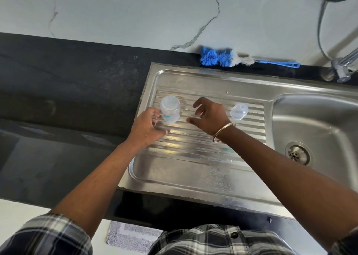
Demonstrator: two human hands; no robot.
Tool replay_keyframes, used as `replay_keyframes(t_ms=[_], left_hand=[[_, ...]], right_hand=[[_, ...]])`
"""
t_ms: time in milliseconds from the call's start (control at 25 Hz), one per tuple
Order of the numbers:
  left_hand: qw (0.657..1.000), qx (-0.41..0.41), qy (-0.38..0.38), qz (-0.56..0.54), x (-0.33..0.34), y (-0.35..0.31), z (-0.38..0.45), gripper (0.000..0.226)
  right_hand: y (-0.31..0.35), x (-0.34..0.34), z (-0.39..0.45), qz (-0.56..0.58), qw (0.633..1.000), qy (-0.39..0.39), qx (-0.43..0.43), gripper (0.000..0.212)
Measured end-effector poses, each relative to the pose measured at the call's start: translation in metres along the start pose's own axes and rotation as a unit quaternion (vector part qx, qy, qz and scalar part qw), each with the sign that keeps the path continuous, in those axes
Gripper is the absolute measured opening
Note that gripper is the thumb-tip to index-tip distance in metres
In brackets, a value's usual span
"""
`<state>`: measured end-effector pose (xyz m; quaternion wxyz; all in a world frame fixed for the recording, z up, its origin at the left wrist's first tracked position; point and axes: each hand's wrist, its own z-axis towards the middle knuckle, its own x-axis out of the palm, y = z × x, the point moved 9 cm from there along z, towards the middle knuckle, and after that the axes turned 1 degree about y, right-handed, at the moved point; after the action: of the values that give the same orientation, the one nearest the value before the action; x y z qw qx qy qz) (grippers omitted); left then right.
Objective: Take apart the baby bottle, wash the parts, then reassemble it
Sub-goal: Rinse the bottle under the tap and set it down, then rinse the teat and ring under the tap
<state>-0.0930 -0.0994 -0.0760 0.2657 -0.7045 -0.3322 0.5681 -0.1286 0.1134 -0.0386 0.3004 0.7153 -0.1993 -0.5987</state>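
Note:
The clear baby bottle body stands upright on the ribbed steel drainboard, with pale blue print on its side. My left hand is just left of and below it. Its curled fingertips touch the bottle's lower side and the thumb is held apart. My right hand, with a metal bangle on the wrist, hovers over the drainboard to the right of the bottle, its fingers spread and nothing visible in them. A clear dome cap lies on the ribs right of that hand.
A blue bottle brush lies on the black counter behind the drainboard. The sink basin, with its drain, is at the right, and the tap is at the back right. The drainboard is wet.

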Motion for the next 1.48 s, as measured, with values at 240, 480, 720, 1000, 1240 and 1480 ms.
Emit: replay_keyframes(t_ms=[240, 480, 720, 1000, 1240, 1480], left_hand=[[0.999, -0.033, -0.034, 0.021, 0.019, -0.005, -0.043, 0.025], [1.0, -0.013, -0.005, -0.023, 0.07, -0.046, -0.056, 0.016], [0.997, 0.01, 0.045, -0.067, 0.15, -0.129, -0.035, 0.008], [0.943, -0.07, 0.157, -0.285, 0.306, -0.251, -0.012, 0.019], [0.934, -0.059, 0.114, -0.335, 0.381, -0.318, 0.0, 0.031], [0.981, 0.04, 0.005, -0.189, 0.385, -0.338, 0.019, 0.041]], right_hand=[[-0.034, -0.044, -0.056, -0.317, 0.944, -0.055, 0.067, 0.044], [-0.085, -0.027, -0.077, -0.167, 0.98, 0.017, 0.106, 0.039], [-0.141, -0.093, -0.1, 0.098, 0.976, -0.095, 0.171, 0.024], [-0.244, -0.185, -0.124, 0.407, 0.886, -0.14, 0.175, 0.025], [-0.307, -0.243, -0.127, 0.39, 0.901, -0.132, 0.134, 0.02], [-0.336, -0.338, -0.083, 0.182, 0.946, -0.243, 0.114, 0.018]])
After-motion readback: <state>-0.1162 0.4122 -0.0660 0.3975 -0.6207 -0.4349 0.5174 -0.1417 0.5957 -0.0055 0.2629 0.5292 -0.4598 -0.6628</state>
